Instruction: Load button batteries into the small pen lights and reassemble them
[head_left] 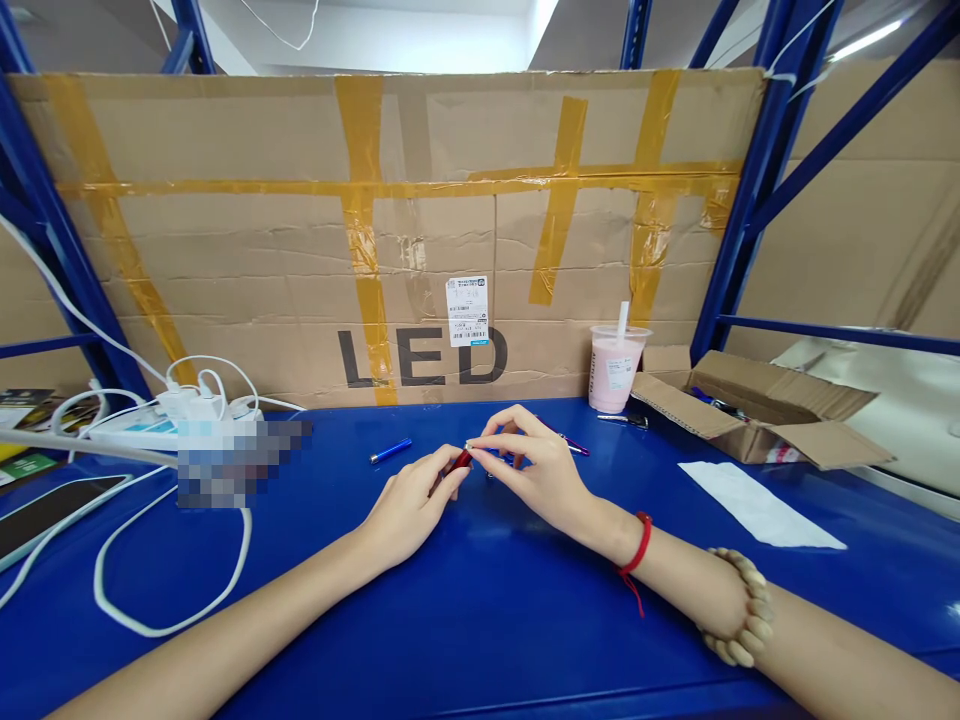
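My left hand (409, 505) is closed around a short, shiny red pen part (463, 459), its fingers mostly covering it. From the right, my right hand (544, 470) meets it, thumb and index finger pinched at a tiny pale piece at its upper end; I cannot tell what that piece is. A blue pen barrel (391, 451) lies on the blue table (465, 620), beyond my left hand. Behind my right hand a purple pen (576, 447) lies partly hidden, with small parts under the fingers that I cannot make out.
An open cardboard box (739, 437) with pens stands at right, near a pink drink cup (616, 370), a dark pen (624, 421) and white paper (761, 505). A power strip (142, 425), white cable (246, 540) and phone (52, 515) occupy the left. Large cardboard (262, 270) closes the back.
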